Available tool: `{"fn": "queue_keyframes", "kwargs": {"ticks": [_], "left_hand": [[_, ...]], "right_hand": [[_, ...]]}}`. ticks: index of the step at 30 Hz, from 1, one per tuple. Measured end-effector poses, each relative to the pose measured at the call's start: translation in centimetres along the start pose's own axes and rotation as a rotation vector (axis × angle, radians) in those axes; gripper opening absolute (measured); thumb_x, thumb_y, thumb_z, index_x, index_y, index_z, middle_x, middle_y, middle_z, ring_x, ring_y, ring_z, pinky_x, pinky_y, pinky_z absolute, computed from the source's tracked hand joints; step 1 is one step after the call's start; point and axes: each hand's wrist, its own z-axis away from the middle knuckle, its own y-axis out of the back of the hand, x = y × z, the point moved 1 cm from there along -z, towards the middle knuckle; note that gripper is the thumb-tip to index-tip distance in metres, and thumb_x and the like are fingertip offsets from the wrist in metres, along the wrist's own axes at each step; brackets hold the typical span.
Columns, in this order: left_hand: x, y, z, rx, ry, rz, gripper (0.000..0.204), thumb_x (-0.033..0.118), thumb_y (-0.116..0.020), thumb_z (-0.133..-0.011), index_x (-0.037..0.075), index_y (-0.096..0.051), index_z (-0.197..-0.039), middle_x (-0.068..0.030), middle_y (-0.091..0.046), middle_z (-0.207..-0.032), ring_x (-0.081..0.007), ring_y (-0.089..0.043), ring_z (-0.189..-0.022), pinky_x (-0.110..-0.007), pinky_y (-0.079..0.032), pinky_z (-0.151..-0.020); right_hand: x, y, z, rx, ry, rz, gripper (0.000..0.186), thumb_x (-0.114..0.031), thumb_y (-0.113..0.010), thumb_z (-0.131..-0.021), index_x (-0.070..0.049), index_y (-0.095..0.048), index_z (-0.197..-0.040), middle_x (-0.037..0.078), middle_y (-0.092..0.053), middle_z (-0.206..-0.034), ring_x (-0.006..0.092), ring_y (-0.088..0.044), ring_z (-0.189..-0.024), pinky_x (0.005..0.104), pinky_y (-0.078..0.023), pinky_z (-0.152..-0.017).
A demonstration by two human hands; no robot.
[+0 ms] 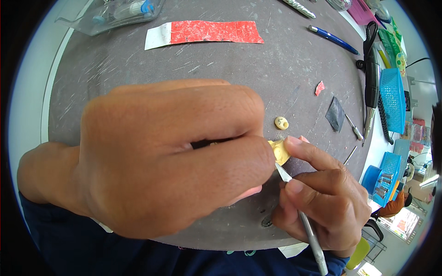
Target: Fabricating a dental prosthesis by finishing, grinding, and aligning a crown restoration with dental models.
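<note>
My left hand [172, 158] fills the middle of the view, fingers curled closed round a pale yellow moulded piece [280, 149] that shows past its fingertips. My right hand [324, 202] grips a metal craft knife [312, 239], with the blade up against the yellow piece and partly behind my left finger. My right index fingertip rests on that piece. Just beyond them a small cream bead-like piece [281, 123] lies on the worn grey work surface [193, 64].
A red-and-white strip [212, 32], clear tray [92, 23], blue pen [334, 39], red scrap [320, 88] and dark square [335, 112] lie around. A black handpiece with coiled cord [370, 83] and blue baskets [391, 101] line the right. A person in orange [391, 207] is further off.
</note>
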Motion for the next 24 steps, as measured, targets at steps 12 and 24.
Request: {"fn": "queue_keyframes", "kwargs": {"ticks": [12, 24], "left_hand": [[0.0, -0.3, 2.1, 0.036, 0.134, 0.100, 0.029, 0.009, -0.087, -0.062, 0.002, -0.071, -0.085, -0.0099, -0.070, -0.088, -0.0186, -0.067, -0.070, -0.026, -0.054, -0.058], [-1.3, -0.8, 2.3, 0.075, 0.185, 0.143, 0.028, 0.009, -0.086, -0.063, 0.002, -0.071, -0.084, -0.0099, -0.071, -0.088, -0.0191, -0.067, -0.070, -0.028, -0.054, -0.060]], "right_hand": [[-0.3, 0.4, 0.1, -0.032, -0.082, -0.057, 0.024, -0.002, -0.076, -0.076, -0.002, -0.057, -0.090, 0.011, -0.066, -0.069, 0.0401, -0.070, -0.094, 0.0516, -0.056, -0.087], [-0.1, 0.4, 0.2, -0.006, -0.047, -0.062, 0.022, -0.004, -0.077, -0.075, -0.004, -0.061, -0.090, 0.011, -0.068, -0.072, 0.0332, -0.071, -0.084, 0.0508, -0.058, -0.084]]}}
